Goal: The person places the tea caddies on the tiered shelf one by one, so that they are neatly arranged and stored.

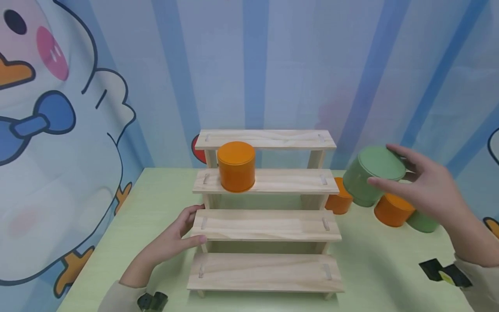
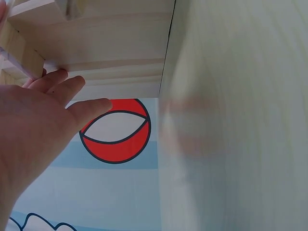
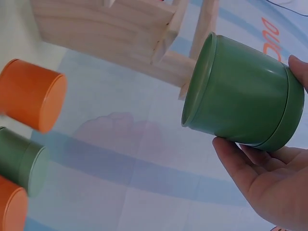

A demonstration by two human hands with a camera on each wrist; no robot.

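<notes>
My right hand [image 1: 432, 186] grips a green lidded canister [image 1: 366, 182] by its lid end, holding it tilted in the air right of the wooden tiered stand [image 1: 269, 225]. In the right wrist view, thumb and fingers lie on opposite sides of the green canister [image 3: 245, 91]. At the stand's left end my left hand [image 1: 171, 238] holds the second tier from the bottom, thumb at the front and fingers behind. Its outer fingers reach under the boards in the left wrist view. An orange canister [image 1: 236, 169] stands on the second tier from the top, left of centre.
Right of the stand, on the pale green table [image 1: 374, 268], are an orange canister [image 1: 340, 199], another orange canister [image 1: 393, 211] and a green canister [image 1: 422, 222]. A striped blue backdrop [image 1: 288, 65] rises behind, with a cartoon duck [image 1: 58, 203] at left.
</notes>
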